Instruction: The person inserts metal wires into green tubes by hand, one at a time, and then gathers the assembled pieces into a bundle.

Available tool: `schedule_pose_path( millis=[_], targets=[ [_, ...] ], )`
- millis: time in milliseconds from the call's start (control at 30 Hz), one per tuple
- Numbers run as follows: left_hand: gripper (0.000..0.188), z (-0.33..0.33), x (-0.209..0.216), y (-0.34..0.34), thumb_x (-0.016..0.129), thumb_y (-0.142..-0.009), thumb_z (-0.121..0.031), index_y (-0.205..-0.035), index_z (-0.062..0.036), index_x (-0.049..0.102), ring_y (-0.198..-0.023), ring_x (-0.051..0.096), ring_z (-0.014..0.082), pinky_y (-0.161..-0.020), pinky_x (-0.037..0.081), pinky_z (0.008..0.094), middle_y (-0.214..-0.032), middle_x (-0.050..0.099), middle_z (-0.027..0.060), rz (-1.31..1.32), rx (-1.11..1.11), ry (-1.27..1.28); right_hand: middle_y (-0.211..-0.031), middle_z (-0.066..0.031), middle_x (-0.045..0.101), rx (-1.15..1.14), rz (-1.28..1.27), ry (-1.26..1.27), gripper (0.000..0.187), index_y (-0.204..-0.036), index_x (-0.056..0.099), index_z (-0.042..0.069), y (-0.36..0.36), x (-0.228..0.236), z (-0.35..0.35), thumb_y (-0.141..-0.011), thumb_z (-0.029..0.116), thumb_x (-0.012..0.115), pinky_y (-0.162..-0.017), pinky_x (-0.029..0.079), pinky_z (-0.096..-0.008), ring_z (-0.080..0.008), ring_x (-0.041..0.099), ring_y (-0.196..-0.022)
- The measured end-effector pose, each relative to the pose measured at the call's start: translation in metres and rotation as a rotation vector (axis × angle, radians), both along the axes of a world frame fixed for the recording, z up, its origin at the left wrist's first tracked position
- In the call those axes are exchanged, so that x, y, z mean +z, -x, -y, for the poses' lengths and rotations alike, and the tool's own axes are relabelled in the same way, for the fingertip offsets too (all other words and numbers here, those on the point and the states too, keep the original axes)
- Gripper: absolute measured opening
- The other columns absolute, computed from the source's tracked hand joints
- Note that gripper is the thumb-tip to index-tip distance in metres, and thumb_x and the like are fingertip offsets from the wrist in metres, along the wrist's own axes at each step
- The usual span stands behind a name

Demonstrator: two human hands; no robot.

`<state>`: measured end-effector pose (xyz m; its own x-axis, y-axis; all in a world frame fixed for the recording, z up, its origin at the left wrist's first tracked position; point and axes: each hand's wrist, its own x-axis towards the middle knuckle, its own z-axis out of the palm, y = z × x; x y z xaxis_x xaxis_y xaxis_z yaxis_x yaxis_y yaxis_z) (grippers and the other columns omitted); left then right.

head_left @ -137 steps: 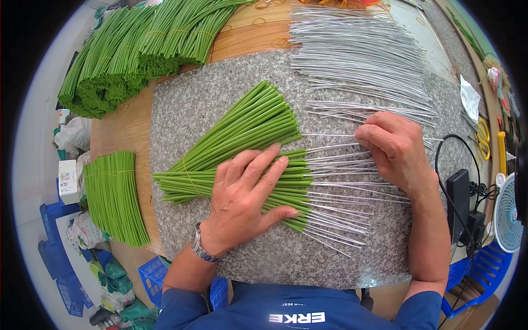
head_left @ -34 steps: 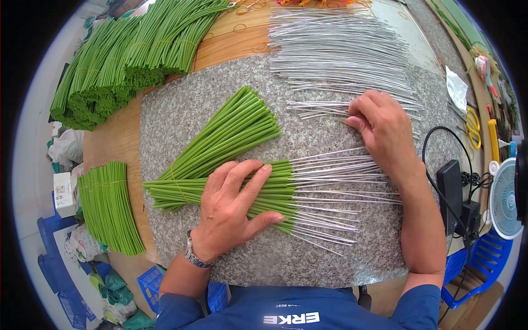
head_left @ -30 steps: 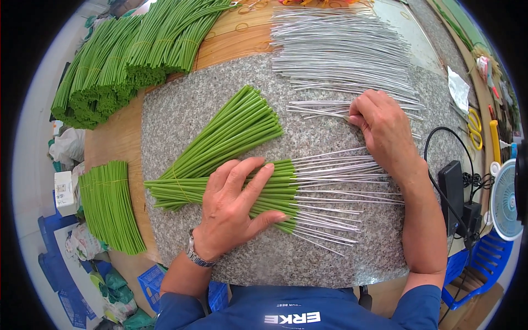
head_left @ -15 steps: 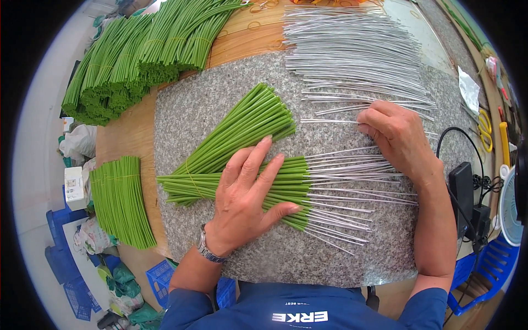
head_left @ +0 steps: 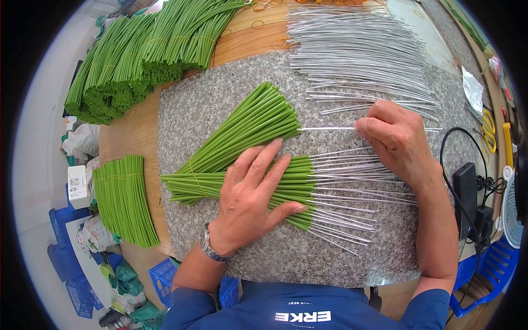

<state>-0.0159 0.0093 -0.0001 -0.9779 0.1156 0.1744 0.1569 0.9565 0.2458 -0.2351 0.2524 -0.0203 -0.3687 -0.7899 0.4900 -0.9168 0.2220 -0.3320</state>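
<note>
One silver wire (head_left: 330, 128) is pinched btwn thumb & fingers of my R hand (head_left: 356, 128), approx 2 o'clock from my L hand (head_left: 253, 187). Its tip meets the cut ends of the upper green fan (head_left: 236, 129) at 12 o'clock; can't tell if it's inside a stem yet. L hand lies flat, fingers a bit apart, on the lower green stems (head_left: 294, 179), whose wires (head_left: 330, 178) poke out to 3 o'clock over the stone tabletop (head_left: 308, 258). Yellow band (head_left: 196, 175) at 9 o'clock; loose wire pile (head_left: 357, 47) at 1 o'clock. Step in hand, I'd say: feeding this wire into a stem; rest of upper fan shows none. Next move prob. calls for wire & stem in line, a gentle push toward 9 o'clock, w/ L hand steadying the bundle.
</note>
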Motion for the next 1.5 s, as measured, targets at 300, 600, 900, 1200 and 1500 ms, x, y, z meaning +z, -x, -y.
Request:
schedule_pose_path(
  millis=[300,600,900,1200,1500],
  targets=[
    [0.083,0.0005,0.0006,-0.0008,0.077,-0.089,-0.065,-0.139,0.0013,0.071,-0.140,0.056,0.0371,-0.112,0.049,0.0491,-0.160,0.058,0.0166,0.002,0.001,-0.009,-0.083,-0.0052,0.062,0.004,0.110,0.031,0.013,-0.089,0.069,0.007,0.0048,0.0010,-0.0087,-0.084,0.001,0.079,-0.062,0.052,-0.0400,-0.0264,0.067,-0.076],
    [0.083,0.0005,-0.0001,-0.0008,0.080,-0.088,-0.063,-0.139,0.0013,0.071,-0.141,0.055,0.0373,-0.112,0.049,0.0495,-0.160,0.057,0.0165,0.001,0.002,-0.021,-0.084,-0.0051,0.063,0.018,0.126,0.034,0.014,-0.088,0.069,0.007,0.0029,-0.0017,-0.0054,-0.083,0.001,0.080,-0.062,0.053,-0.0397,-0.0261,0.067,-0.076],
    [0.084,0.0006,0.0009,-0.0011,0.080,-0.087,-0.063,-0.141,0.0009,0.071,-0.141,0.055,0.0372,-0.113,0.048,0.0493,-0.160,0.057,0.0165,0.011,0.002,-0.009,-0.085,-0.0047,0.064,0.010,0.139,0.030,0.014,-0.089,0.069,0.008,0.0037,-0.0006,-0.0065,-0.083,0.001,0.080,-0.063,0.053,-0.0399,-0.0262,0.067,-0.077],
    [0.083,0.0002,0.0015,-0.0004,0.080,-0.087,-0.063,-0.140,0.0010,0.071,-0.141,0.055,0.0376,-0.113,0.048,0.0497,-0.160,0.057,0.0168,0.012,-0.001,-0.015,-0.086,-0.0063,0.066,0.012,0.158,0.012,0.016,-0.091,0.073,0.006,0.0045,-0.0001,-0.0089,-0.081,-0.003,0.081,-0.065,0.054,-0.0384,-0.0261,0.069,-0.078],
    [0.083,0.0003,0.0021,-0.0011,0.080,-0.088,-0.063,-0.140,0.0013,0.071,-0.141,0.055,0.0375,-0.113,0.048,0.0498,-0.161,0.057,0.0170,0.016,0.001,-0.006,-0.083,-0.0056,0.062,0.056,0.128,0.032,0.013,-0.088,0.068,0.008,0.0038,-0.0009,-0.0032,-0.083,0.001,0.079,-0.062,0.053,-0.0396,-0.0264,0.067,-0.076]
  ],
)
